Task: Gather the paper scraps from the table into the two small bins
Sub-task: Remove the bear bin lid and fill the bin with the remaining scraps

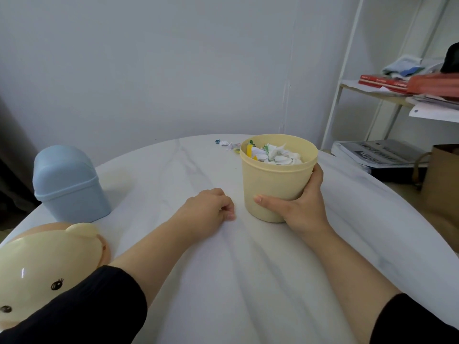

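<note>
On the white marbled round table (223, 281) by a pale wall, the right hand (304, 209) gripped the scrap-filled pale yellow round plastic bin (273, 181). The left hand (211, 211) lay curled; whether it held anything, I could not tell. The last crumpled paper scraps (227, 144) lay just behind the bin, probably the next reach.

White marbled table (248, 281) with yellow bin (270, 187), blue lidded bin (69, 184), bear-faced lid (42, 264), loose paper scraps (227, 144).
</note>
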